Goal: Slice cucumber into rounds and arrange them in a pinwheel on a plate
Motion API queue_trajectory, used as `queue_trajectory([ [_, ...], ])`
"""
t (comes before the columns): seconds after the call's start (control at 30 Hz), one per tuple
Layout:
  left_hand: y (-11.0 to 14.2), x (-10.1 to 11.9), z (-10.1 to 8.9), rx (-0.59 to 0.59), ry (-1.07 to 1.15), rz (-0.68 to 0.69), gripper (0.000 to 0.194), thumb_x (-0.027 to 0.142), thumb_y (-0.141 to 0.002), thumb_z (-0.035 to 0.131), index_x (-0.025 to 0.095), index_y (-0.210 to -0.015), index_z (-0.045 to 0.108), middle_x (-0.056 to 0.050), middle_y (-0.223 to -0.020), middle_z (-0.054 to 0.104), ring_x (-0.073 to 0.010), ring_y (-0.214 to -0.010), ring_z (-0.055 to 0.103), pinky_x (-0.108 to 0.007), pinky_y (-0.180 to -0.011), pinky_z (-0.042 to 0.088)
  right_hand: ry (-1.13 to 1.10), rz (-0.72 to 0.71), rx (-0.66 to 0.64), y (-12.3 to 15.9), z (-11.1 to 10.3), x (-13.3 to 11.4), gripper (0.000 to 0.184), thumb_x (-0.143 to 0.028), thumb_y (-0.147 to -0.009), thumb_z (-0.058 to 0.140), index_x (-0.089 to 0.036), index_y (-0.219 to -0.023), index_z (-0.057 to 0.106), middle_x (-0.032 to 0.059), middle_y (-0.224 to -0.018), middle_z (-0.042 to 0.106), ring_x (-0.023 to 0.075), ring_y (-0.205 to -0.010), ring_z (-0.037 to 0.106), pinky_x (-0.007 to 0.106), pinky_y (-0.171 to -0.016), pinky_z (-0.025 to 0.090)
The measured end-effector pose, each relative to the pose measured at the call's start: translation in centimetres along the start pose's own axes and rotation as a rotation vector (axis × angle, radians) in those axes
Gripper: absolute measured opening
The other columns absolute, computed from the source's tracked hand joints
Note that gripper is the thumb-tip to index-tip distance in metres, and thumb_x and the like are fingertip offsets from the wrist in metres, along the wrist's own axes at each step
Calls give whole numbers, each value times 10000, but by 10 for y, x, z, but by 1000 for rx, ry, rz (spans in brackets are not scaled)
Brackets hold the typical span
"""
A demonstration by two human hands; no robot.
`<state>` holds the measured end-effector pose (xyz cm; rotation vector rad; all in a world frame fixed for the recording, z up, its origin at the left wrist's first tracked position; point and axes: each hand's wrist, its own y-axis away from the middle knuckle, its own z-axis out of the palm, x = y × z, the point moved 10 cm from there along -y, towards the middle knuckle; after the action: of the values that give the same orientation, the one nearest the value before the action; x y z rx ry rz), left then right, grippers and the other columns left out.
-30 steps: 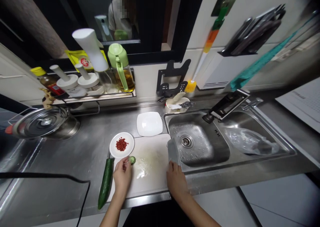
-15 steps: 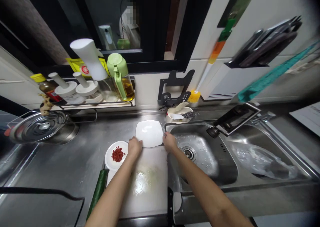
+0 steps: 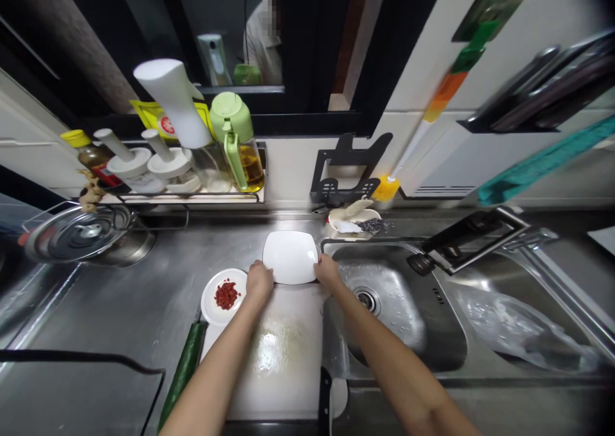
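Plate (image 3: pixel 290 257), glossy and white, is squarish with rounded corners.

Before me, centre: two hands (image 3: pixel 260 281), two white plates (image 3: pixel 290 257), one cutting board (image 3: pixel 276 388); lower left: one cucumber (image 3: pixel 182 369); upper left: two white-lidded jars (image 3: pixel 129 164), one green-lidded jug (image 3: pixel 240 125).

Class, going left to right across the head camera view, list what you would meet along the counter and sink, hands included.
Metal pot, cucumber, round plate, left hand, square plate, right hand, sink drain, plastic bag.
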<state>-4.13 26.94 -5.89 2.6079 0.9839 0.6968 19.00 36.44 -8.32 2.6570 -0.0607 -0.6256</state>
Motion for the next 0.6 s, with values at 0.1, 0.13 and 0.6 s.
queue_trajectory([
  [0.1,18,-4,-10,47,43,52,280,287,-837,495,97,-1037,545,-185,-1026,639,-251,-970,619,-308,-787,430,-3,-36,0,19,-8,-3,215,-161,-783,446,-157,-942,590,54,-854,652,162,-787,576,214,-637,343],
  [0.13,27,-7,-13,73,65,77,268,284,-838,489,100,-1025,545,-179,-1001,641,-251,-954,618,-313,-781,428,-2,-47,1,29,-10,-3,218,-172,-795,438,-153,-954,585,54,-854,652,161,-786,576,217,-642,343],
  [0.6,143,-96,35,66,266,123,174,237,-800,484,133,-926,545,-107,-820,625,-232,-818,611,-303,-715,422,189,-50,-171,168,28,28,254,-147,-852,402,-73,-1060,528,153,-957,660,221,-921,619,267,-750,386],
])
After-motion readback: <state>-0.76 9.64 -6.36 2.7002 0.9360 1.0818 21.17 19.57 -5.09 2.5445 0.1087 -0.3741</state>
